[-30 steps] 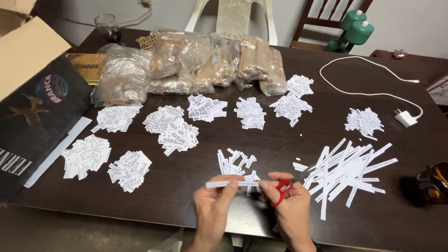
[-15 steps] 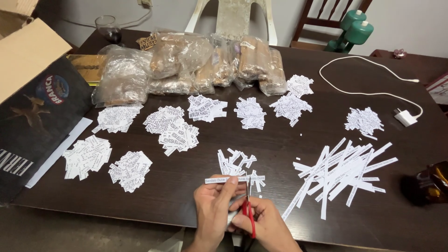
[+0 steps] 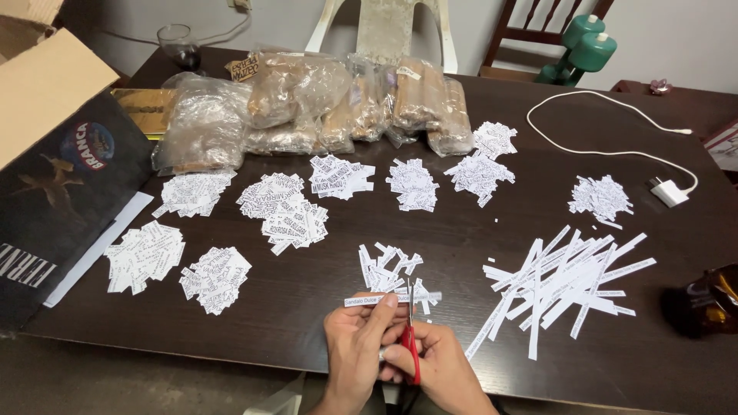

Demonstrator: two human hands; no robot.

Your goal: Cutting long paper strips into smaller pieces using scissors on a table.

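At the near edge of a dark wooden table (image 3: 461, 207), a person's left hand (image 3: 354, 346) pinches a printed paper strip (image 3: 384, 299) between thumb and fingertips, holding it level so the blades can meet it squarely. The right hand (image 3: 438, 369), fingers curled through red-handled scissors (image 3: 411, 338), points the blades upright at the strip. Just beyond lies a small heap of cut labels (image 3: 388, 265); uncut strips (image 3: 565, 280) wait to the right. Farther back, sorted label piles (image 3: 284, 207) front bagged goods (image 3: 307, 104).
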